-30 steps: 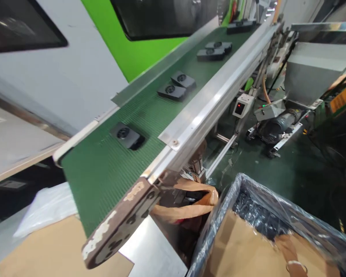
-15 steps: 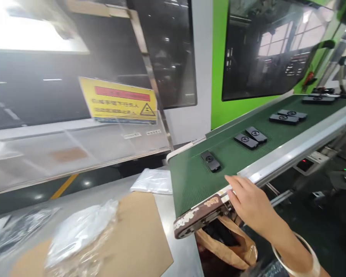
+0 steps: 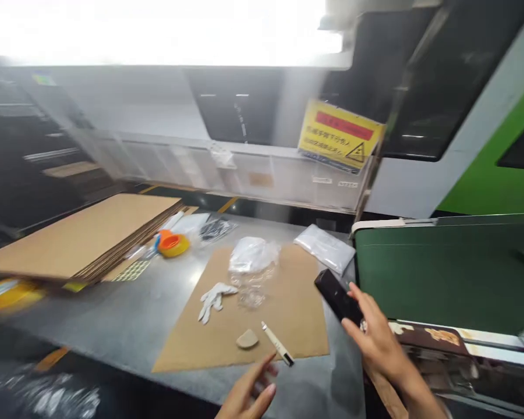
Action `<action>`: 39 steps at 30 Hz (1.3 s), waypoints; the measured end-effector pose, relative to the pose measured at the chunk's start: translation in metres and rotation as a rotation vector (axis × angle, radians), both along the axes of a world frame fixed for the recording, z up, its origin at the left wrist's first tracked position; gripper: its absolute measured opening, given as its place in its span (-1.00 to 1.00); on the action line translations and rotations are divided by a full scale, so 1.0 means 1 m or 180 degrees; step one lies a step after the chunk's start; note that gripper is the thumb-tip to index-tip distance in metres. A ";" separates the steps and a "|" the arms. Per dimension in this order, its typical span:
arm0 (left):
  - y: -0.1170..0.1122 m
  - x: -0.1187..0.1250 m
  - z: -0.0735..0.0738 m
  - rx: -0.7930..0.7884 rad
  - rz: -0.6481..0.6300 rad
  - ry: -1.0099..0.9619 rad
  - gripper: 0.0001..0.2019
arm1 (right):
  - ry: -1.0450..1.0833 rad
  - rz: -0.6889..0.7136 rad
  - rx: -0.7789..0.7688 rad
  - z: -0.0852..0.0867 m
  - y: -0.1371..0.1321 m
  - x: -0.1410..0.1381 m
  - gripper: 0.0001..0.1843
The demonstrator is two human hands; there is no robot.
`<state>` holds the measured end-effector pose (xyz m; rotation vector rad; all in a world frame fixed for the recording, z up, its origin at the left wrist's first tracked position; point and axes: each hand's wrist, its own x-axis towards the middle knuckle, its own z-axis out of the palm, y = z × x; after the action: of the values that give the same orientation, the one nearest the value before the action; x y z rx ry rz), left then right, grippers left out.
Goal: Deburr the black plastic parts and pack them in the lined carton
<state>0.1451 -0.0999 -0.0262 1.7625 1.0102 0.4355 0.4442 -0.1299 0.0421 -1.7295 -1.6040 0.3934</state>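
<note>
Metal bench [image 3: 113, 326] beside a green conveyor belt [image 3: 445, 267], with a black part [image 3: 333, 291] in our right hand [image 3: 379, 342].
From the head view, our right fingers grip the part over the bench's right edge, near the belt's end; our left hand [image 3: 248, 393] is loosely spread, holding nothing we can see, just beside a pale knife-like tool [image 3: 277, 343]. We judge the step in hand to be handling the part between belt and bench; the next move seems to call for a firm pinch, clear of the belt's end. On the bench, a cardboard sheet [image 3: 299, 297] carries a white glove [image 3: 213, 298] and crumpled clear plastic [image 3: 253, 256]; farther left sits stacked cardboard [image 3: 91, 233]. Behind, we see a yellow warning sign [image 3: 340, 137] and a green machine panel [image 3: 498, 151].
</note>
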 end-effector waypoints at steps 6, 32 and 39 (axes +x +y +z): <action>0.031 -0.017 0.025 -0.0421 -0.0007 -0.1668 -0.25 | 0.1824 0.0681 -0.0378 -0.068 -0.010 -0.158 -0.34; 0.139 -0.169 0.000 -0.2073 0.0642 -0.2536 -0.30 | -0.1542 -0.0496 -0.1497 -0.259 0.106 -0.207 -0.86; 0.143 -0.156 0.014 -0.3976 0.1020 -0.3709 -0.38 | -0.1977 -0.0498 -0.1632 -0.264 0.103 -0.205 -0.84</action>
<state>-0.0106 0.0431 -0.0127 0.0865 0.4378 0.6835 0.2395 -0.0267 -0.2222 -2.5336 -1.8752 0.2052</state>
